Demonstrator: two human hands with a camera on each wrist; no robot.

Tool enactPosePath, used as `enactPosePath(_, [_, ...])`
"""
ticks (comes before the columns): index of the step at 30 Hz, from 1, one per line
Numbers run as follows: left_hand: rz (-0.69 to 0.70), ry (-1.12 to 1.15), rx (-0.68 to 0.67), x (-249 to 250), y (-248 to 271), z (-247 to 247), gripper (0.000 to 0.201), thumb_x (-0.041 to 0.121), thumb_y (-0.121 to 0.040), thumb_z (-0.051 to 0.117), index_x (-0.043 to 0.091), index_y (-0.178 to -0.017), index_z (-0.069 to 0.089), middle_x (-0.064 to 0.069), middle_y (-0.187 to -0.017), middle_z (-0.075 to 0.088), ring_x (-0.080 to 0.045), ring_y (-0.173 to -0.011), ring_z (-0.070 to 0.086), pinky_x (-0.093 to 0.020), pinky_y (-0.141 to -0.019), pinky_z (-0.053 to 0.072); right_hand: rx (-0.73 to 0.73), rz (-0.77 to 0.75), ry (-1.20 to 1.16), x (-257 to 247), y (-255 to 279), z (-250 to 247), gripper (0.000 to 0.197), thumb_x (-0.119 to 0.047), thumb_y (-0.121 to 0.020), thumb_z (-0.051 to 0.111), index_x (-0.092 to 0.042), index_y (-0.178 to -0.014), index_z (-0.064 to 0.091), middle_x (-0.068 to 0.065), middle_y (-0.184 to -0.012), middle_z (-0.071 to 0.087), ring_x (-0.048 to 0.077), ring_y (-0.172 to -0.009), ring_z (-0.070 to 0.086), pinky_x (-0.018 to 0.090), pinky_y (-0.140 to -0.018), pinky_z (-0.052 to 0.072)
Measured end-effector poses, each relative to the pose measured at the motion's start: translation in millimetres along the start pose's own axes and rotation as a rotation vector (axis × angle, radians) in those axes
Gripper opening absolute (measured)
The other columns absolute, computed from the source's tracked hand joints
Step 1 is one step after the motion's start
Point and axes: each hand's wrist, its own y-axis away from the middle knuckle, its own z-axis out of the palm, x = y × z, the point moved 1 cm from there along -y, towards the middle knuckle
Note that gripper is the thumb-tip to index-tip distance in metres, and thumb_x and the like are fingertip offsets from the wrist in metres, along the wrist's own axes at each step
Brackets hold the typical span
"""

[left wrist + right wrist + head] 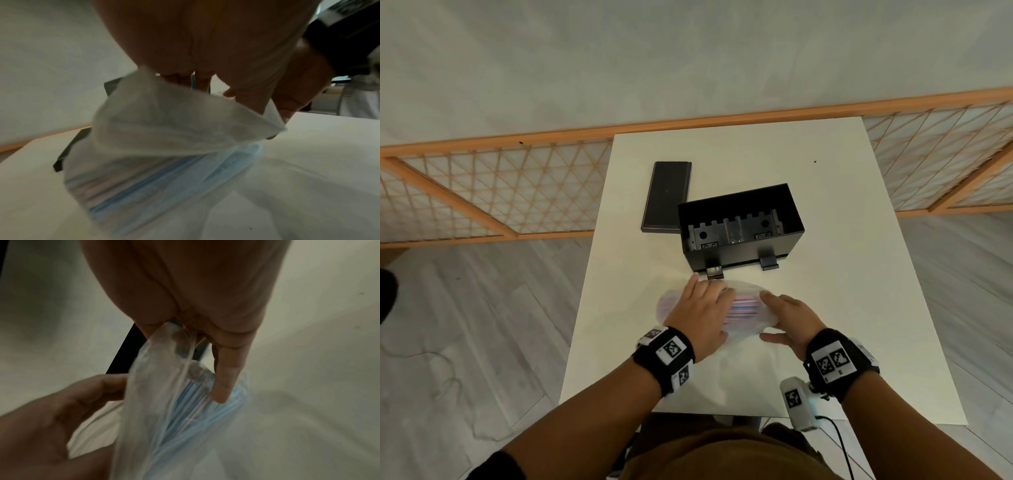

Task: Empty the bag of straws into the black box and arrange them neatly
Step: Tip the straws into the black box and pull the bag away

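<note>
A clear plastic bag of straws [743,310] lies on the white table [842,274] just in front of the black box [739,255]. The box stands open, its inside bare of straws, with two clips on its near wall. My left hand [705,305] lies over the bag's left part and pinches the loose film [164,123]. My right hand [782,317] grips the bag's right end, fingers on top and thumb below. Pale blue straws [195,404] show through the film [156,386], and the motion blurs them.
The box's flat black lid [667,197] lies on the table behind and left of the box. A wooden lattice screen [493,192] runs along the floor beyond the table's far edge. A white device with a cable [798,404] hangs near the table's near edge.
</note>
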Motion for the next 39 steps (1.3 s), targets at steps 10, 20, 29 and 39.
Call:
enactPosePath(10, [-0.202,0.057,-0.366,-36,-17,33,0.091,0.05,-0.072,0.075,0.024,-0.148,0.032,-0.001,-0.147,0.044,-0.03,-0.131,0.045,-0.048,-0.11,0.038,0.134,0.088,-0.264,28,-14,-16,0.016,-0.021,-0.097,0.063,-0.005,-0.097,0.06,0.022,-0.108,0.068,0.035,-0.093,0.07,0.046,-0.078,0.06])
enactPosePath(20, [-0.209,0.249,-0.287,-37,-8,2,0.049,0.036,-0.076,0.072,0.023,-0.119,0.051,0.002,-0.105,0.062,-0.021,-0.088,0.061,-0.031,-0.076,0.051,0.093,-0.047,-0.059,8,9,-24,0.011,-0.023,-0.098,0.06,-0.013,-0.096,0.057,0.009,-0.099,0.066,0.024,-0.086,0.065,0.044,-0.086,0.056])
enactPosePath(29, [-0.269,0.748,-0.249,-41,7,-55,0.025,0.04,-0.085,0.064,0.023,-0.102,0.06,0.002,-0.094,0.066,-0.017,-0.083,0.063,-0.03,-0.074,0.05,0.158,-0.812,0.552,-34,70,-41,0.076,0.001,-0.091,0.058,-0.032,-0.154,0.031,-0.01,-0.155,0.036,0.001,-0.125,0.052,0.024,-0.091,0.053])
enactPosePath(39, [-0.177,1.231,-0.51,-52,-19,-107,0.021,0.017,-0.088,0.076,0.024,-0.105,0.066,0.017,-0.092,0.072,0.008,-0.08,0.066,-0.011,-0.075,0.049,0.407,-1.408,1.326,-82,74,-24,0.09,-0.035,-0.082,0.077,-0.014,-0.154,0.029,0.026,-0.162,0.019,0.044,-0.151,0.016,0.056,-0.116,0.033])
